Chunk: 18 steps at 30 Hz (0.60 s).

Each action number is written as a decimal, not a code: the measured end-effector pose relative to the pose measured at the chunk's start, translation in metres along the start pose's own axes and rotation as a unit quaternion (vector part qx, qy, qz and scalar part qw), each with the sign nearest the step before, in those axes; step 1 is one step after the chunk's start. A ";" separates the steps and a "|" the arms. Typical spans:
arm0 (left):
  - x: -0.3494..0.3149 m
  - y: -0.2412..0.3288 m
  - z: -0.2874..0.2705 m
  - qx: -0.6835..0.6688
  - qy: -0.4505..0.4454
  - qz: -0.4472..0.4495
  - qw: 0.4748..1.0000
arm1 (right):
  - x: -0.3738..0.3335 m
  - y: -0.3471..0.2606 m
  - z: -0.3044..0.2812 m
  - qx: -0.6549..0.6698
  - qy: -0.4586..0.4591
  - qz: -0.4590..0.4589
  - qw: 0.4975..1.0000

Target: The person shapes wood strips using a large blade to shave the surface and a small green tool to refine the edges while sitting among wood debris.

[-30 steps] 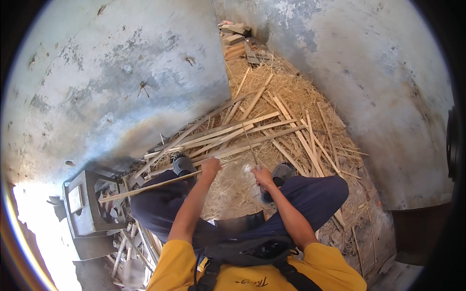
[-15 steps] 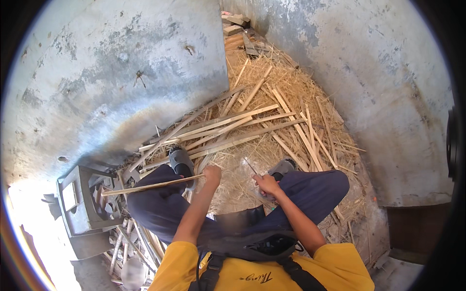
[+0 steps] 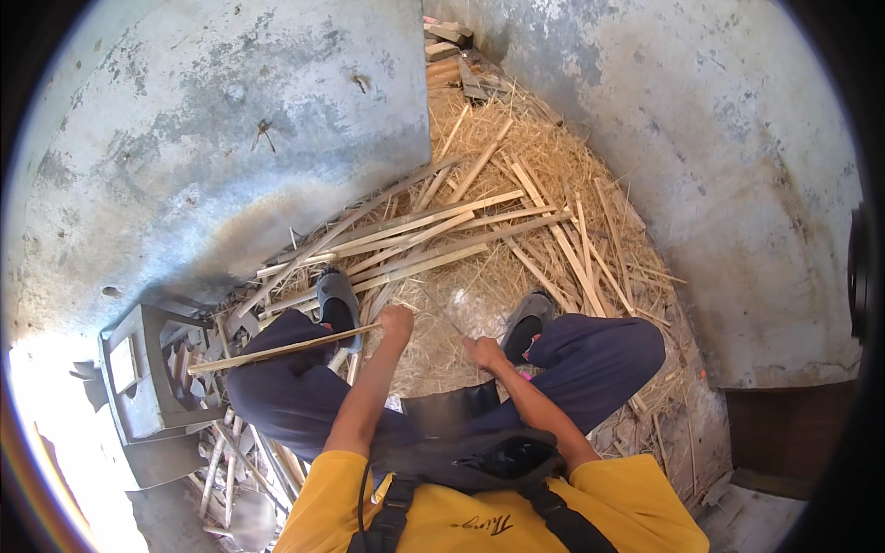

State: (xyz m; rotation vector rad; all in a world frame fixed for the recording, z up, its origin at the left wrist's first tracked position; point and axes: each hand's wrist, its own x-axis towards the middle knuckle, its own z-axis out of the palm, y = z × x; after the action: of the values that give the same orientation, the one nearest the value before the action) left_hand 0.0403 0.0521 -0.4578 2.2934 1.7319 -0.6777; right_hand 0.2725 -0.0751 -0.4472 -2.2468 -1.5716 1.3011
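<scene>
- Left hand (image 3: 396, 320): one, bare, closed in a fist, holding a wooden strip (image 3: 277, 350) by its right-hand end.
- Wooden strip: one, long, narrow, pale; from my remote seat I place nearly all of it to the left of the grip—it slopes down over the left knee, its far end near a grey housing (image 3: 147, 417).
- Right hand (image 3: 484, 352): one, bare, well apart from the strip, fingers curled around a thin tool (image 3: 458, 331); the tool is a faint blur pointing up and left, and I cannot tell its kind.
- Shoes: two, grey and black; I log the left shoe (image 3: 338, 304) beyond the strip, the right shoe (image 3: 527, 323) just beside the right hand.
- Trousers (image 3: 295, 392): dark blue, knees spread wide.
- Shirt (image 3: 608, 502): yellow, dark straps over it.
- Strip pile (image 3: 433, 219): many lengths, crossing one another, ahead of both hands.
- Straw (image 3: 558, 147): loose, under and around the pile.
- Bricks (image 3: 442, 51): a small stack at the far end.
- Walls: two, stained and flaking—I count a left wall (image 3: 203, 184) and a right wall (image 3: 701, 138).
</scene>
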 end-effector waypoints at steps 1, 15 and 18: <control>0.000 -0.004 0.002 0.003 0.000 -0.008 1.000 | -0.001 -0.006 -0.008 0.017 -0.051 0.039 0.998; 0.004 -0.005 0.012 0.014 0.021 0.027 0.999 | -0.017 0.022 -0.012 0.088 0.005 0.050 0.995; 0.005 -0.007 0.020 0.011 0.034 0.035 0.999 | -0.023 0.026 -0.013 0.076 0.000 0.072 0.995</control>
State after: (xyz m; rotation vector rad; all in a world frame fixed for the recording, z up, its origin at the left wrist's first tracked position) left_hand 0.0303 0.0500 -0.4766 2.4045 1.6721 -0.6156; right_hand 0.2976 -0.1008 -0.4393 -2.3005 -1.2832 1.4035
